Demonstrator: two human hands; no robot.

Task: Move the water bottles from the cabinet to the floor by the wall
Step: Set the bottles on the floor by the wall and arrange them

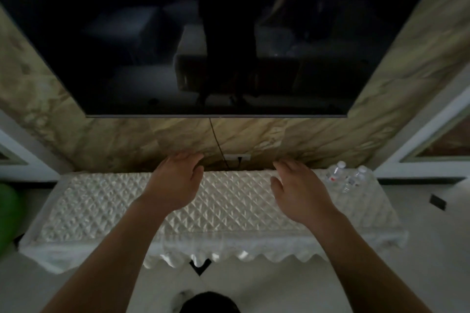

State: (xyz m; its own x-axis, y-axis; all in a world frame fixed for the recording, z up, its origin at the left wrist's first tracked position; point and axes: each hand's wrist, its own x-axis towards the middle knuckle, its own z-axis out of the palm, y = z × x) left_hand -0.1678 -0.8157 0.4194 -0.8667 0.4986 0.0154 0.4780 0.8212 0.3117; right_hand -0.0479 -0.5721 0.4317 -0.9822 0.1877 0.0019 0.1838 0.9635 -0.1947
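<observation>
Two clear plastic water bottles stand upright at the far right of the low cabinet [101, 211], which is covered by a white quilted cloth. The left bottle [335, 173] and the right bottle [354, 178] are close together near the wall. My left hand [175, 183] hovers over the middle of the cabinet top, palm down, fingers apart, holding nothing. My right hand [297, 190] is held out the same way, open and apart from the bottles, a little to their left.
A large dark TV screen [229, 33] hangs on the marbled wall above the cabinet. A cable [216, 140] runs down to a socket [237, 157] behind it. A green object [9, 211] sits at the left. Pale floor tiles lie in front.
</observation>
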